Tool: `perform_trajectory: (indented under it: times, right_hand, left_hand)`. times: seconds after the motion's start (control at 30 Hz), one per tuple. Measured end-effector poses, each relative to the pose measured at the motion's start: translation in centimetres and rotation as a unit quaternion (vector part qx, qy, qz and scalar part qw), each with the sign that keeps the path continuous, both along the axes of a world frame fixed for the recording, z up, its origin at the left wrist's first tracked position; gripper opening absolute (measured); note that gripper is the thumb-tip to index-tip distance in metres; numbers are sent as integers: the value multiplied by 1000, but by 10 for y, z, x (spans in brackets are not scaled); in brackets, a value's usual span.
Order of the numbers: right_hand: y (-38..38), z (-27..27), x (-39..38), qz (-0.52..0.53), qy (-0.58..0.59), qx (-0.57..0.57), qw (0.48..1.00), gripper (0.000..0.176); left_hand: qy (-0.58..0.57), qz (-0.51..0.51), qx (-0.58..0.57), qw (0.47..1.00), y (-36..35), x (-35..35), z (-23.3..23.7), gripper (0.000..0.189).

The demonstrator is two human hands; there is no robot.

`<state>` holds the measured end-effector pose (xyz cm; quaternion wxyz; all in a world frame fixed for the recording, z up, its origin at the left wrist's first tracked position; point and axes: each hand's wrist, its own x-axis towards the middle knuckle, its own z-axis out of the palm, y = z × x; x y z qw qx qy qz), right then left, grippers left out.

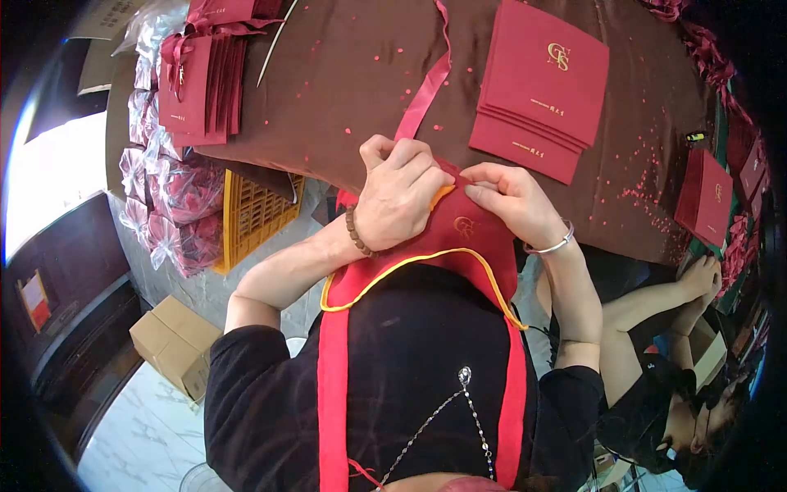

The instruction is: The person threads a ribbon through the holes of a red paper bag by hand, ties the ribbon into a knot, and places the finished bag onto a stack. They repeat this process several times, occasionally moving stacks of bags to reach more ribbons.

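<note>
A dark red paper bag (484, 234) with a gold logo is held close against my body, above the yellow-edged red apron (361, 275). My left hand (398, 197), with a beaded bracelet on the wrist, is closed at the bag's upper left edge. Out past its knuckles a shiny red ribbon (426, 90) runs up across the table. A bit of orange (443, 195) shows beside the left fingers. My right hand (510, 201), wearing a silver bangle, pinches the bag's top edge with thumb and fingers, close to the left fingertips.
A stack of flat red bags (545, 78) lies on the brown-covered table (328, 90). Ribboned bags (184, 94) stand at the left, above wrapped red bundles (184, 193) and a yellow crate (258, 213). A cardboard box (172, 340) sits on the floor. Another person (664, 402) works at right.
</note>
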<state>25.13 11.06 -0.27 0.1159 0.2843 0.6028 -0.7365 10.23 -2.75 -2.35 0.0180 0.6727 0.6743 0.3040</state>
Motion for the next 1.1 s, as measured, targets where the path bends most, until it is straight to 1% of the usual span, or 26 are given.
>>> perform_trajectory:
  times: [0.07,0.23,0.33,0.4,0.43,0.5,0.53,0.6,0.63,0.7,0.83,0.9,0.93,1.0,1.1]
  right_hand:
    - [-2,-4,1,-11,9,-6,1000,25]
    - [-6,-12,4,-26,34,-35,998,25]
    - [-7,-14,3,-14,26,-26,999,25]
    - [-9,-13,3,-21,6,37,999,28]
    - [-10,-12,3,-21,5,38,999,28]
    - [-12,-12,3,-7,24,132,991,29]
    - [-11,-11,3,-6,26,133,991,29]
    - [-11,-9,6,-2,6,79,997,29]
    - [-11,-10,6,-2,7,79,997,29]
    - [-12,-13,8,-36,29,16,999,29]
    - [-12,-13,8,-35,31,30,998,28]
    - [-12,-13,7,-15,16,53,998,24]
    - [-11,-12,7,-14,17,53,998,24]
    - [-11,-6,8,18,-4,90,996,24]
    - [-12,-9,11,3,9,59,998,25]
  left_hand:
    - [-45,-13,-20,999,-1,-3,-1,13]
    - [-24,-23,-30,999,-5,-6,2,13]
    - [21,-19,-3,1000,-6,-2,4,13]
    - [25,-23,3,999,-6,0,5,12]
    - [31,-28,10,999,-5,1,5,11]
    - [46,-31,8,998,-6,1,5,11]
    - [63,-34,5,997,-6,0,5,12]
    - [61,-30,5,998,-8,1,6,12]
    - [58,-27,6,998,-9,1,6,12]
    - [45,-22,-2,999,-8,2,7,12]
    - [23,-22,0,999,-6,3,7,13]
    - [27,-25,-1,999,-6,4,8,13]
    - [30,-27,-3,999,-5,4,8,13]
    - [31,-32,-5,999,-6,3,9,13]
    - [26,-38,-18,999,-6,1,11,13]
